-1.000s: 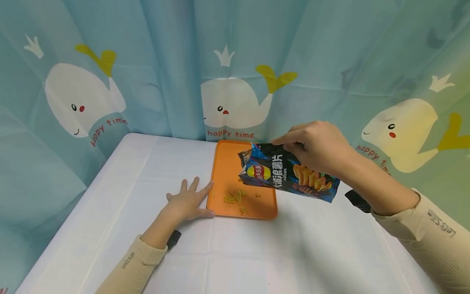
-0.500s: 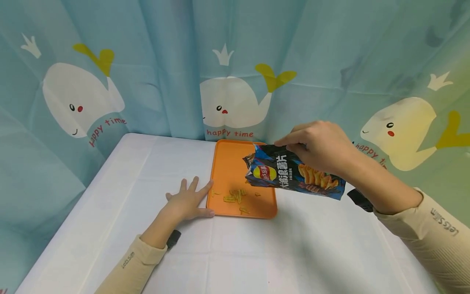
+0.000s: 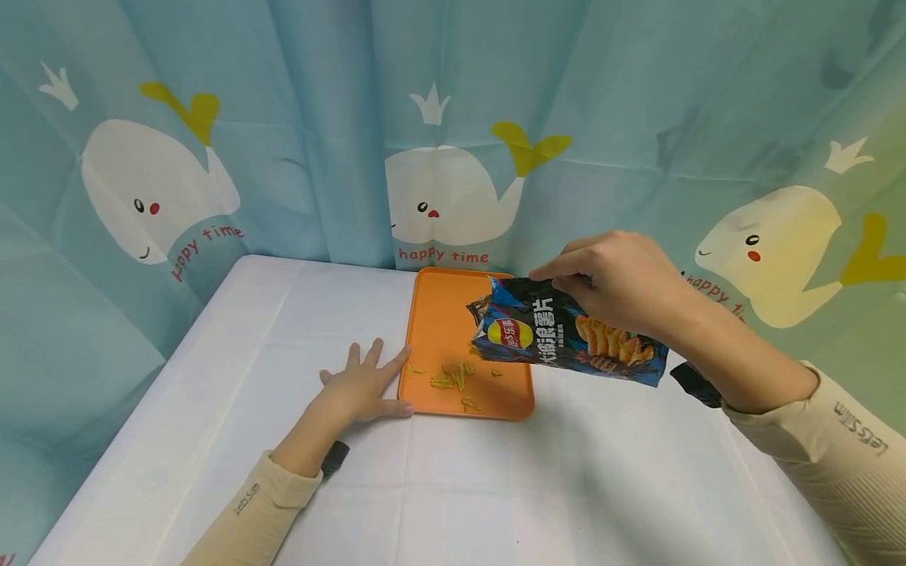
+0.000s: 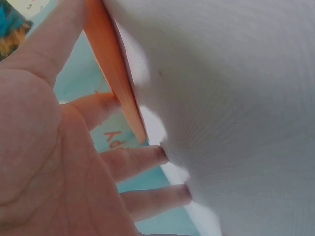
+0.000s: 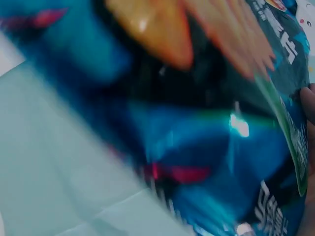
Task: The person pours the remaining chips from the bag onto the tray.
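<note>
My right hand point(image 3: 616, 279) grips a dark blue and black bag of potato chips point(image 3: 559, 338) by its upper side, above the orange tray point(image 3: 442, 303). The bag lies on its side in the air, its torn mouth facing left over the tray. In the right wrist view the chip bag point(image 5: 197, 142) fills most of the picture. Several ridged chip pieces point(image 3: 453, 380) lie on the tray's near half. Fingers spread, my left hand point(image 3: 361, 389) rests on the table, thumb and index finger touching the tray's left edge. The left wrist view shows the tray's side point(image 4: 115, 73) against those fingers.
A white cloth covers the table point(image 3: 283, 330). Behind it hangs a light blue curtain point(image 3: 325, 157) printed with white whales. Dark wrist straps show at both wrists.
My right hand and the chip bag have shifted slightly to the right since a second ago, then stayed nearly still. My left hand has kept its place at the tray edge.
</note>
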{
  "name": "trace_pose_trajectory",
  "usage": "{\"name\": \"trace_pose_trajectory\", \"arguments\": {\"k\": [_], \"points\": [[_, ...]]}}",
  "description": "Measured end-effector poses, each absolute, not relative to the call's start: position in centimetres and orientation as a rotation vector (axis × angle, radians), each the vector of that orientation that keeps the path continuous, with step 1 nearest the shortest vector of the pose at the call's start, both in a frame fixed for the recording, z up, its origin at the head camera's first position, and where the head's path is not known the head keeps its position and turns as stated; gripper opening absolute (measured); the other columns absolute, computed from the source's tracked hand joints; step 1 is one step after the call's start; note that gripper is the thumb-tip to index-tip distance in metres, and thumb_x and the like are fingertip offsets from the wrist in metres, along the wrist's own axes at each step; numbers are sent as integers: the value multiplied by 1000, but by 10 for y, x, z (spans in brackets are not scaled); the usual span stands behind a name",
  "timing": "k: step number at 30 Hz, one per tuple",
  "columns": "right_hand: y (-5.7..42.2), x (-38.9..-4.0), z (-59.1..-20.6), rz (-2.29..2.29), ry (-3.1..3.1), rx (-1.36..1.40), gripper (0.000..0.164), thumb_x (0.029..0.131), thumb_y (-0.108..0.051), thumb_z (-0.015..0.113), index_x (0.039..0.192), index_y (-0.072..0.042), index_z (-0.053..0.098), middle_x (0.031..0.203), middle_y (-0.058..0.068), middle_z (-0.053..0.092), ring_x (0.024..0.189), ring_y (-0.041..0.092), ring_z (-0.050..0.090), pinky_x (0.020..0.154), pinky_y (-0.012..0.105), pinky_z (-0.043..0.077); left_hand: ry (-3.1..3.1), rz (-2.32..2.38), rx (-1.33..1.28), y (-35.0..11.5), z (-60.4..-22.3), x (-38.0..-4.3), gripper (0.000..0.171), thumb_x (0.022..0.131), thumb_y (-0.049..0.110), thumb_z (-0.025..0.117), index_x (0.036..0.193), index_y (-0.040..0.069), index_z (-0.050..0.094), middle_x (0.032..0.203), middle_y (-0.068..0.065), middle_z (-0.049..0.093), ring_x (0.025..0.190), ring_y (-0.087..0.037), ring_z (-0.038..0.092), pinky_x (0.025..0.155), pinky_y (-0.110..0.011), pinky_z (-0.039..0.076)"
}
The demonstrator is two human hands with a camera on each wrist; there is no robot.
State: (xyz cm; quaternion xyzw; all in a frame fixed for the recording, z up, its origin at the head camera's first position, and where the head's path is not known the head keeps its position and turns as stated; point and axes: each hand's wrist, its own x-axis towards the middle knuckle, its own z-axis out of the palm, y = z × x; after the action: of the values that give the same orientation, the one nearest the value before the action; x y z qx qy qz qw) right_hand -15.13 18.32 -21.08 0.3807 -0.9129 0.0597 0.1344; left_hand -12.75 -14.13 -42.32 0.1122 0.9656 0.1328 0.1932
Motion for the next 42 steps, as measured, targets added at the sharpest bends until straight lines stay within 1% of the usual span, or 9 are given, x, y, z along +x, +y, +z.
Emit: {"name": "trace_pose_trajectory", "arguments": {"k": [8, 13, 16, 18, 25, 34, 37, 39, 42], "points": [[185, -152, -212, 197, -2594, 1118, 30, 89, -4, 72, 107, -27, 80, 85, -10, 73, 53, 3, 46, 48, 27, 36, 2705, 370, 324, -141, -424, -129, 100, 80, 65, 71, 160, 31, 22, 165, -23, 12, 146, -58, 6, 90, -89, 20], [184, -150, -209, 167, -2649, 1091, 32, 90, -5, 70, 108, -30, 79, 89, -11, 74, 53, 4, 45, 47, 27, 35, 2706, 366, 320, -141, -424, -129, 100, 80, 65, 71, 160, 32, 21, 165, -23, 13, 147, -58, 7, 90, -89, 20], [184, -150, -208, 156, -2660, 1073, 31, 90, -5, 71, 108, -29, 79, 88, -10, 74, 54, 4, 46, 48, 27, 36, 2705, 366, 322, -141, -423, -129, 100, 80, 65, 71, 160, 32, 21, 165, -23, 12, 147, -58, 6, 90, -89, 20], [184, -150, -208, 147, -2660, 1075, 31, 90, -5, 70, 108, -29, 79, 91, -9, 75, 55, 4, 48, 48, 27, 36, 2705, 368, 324, -141, -423, -129, 100, 80, 65, 71, 160, 32, 21, 165, -23, 12, 147, -57, 6, 90, -89, 20], [182, -152, -208, 151, -2608, 1113, 29, 90, -5, 71, 106, -27, 80, 85, -9, 74, 53, 4, 48, 46, 27, 36, 2701, 356, 319, -141, -423, -128, 100, 80, 66, 71, 160, 32, 21, 165, -23, 12, 147, -57, 6, 91, -89, 21], [181, -150, -206, 148, -2629, 1101, 28, 91, -7, 71, 105, -29, 80, 86, -10, 73, 53, 4, 46, 46, 27, 35, 2707, 377, 338, -143, -424, -127, 99, 81, 65, 70, 160, 31, 22, 165, -24, 13, 146, -58, 6, 89, -90, 21], [181, -150, -205, 137, -2635, 1099, 29, 90, -7, 71, 106, -29, 80, 86, -10, 73, 54, 4, 48, 47, 27, 36, 2708, 381, 340, -143, -424, -127, 99, 81, 65, 70, 160, 31, 21, 165, -24, 13, 146, -58, 6, 89, -90, 20], [181, -149, -205, 143, -2624, 1102, 29, 90, -6, 71, 106, -28, 80, 88, -9, 74, 55, 4, 50, 48, 27, 37, 2710, 377, 341, -143, -424, -128, 99, 81, 66, 70, 160, 31, 21, 165, -24, 13, 146, -58, 6, 89, -90, 20], [182, -148, -204, 157, -2609, 1102, 28, 90, -5, 71, 107, -27, 80, 86, -9, 73, 54, 4, 49, 48, 27, 37, 2713, 371, 343, -142, -425, -128, 99, 81, 66, 69, 160, 32, 21, 165, -23, 12, 146, -58, 6, 89, -90, 20]]}}
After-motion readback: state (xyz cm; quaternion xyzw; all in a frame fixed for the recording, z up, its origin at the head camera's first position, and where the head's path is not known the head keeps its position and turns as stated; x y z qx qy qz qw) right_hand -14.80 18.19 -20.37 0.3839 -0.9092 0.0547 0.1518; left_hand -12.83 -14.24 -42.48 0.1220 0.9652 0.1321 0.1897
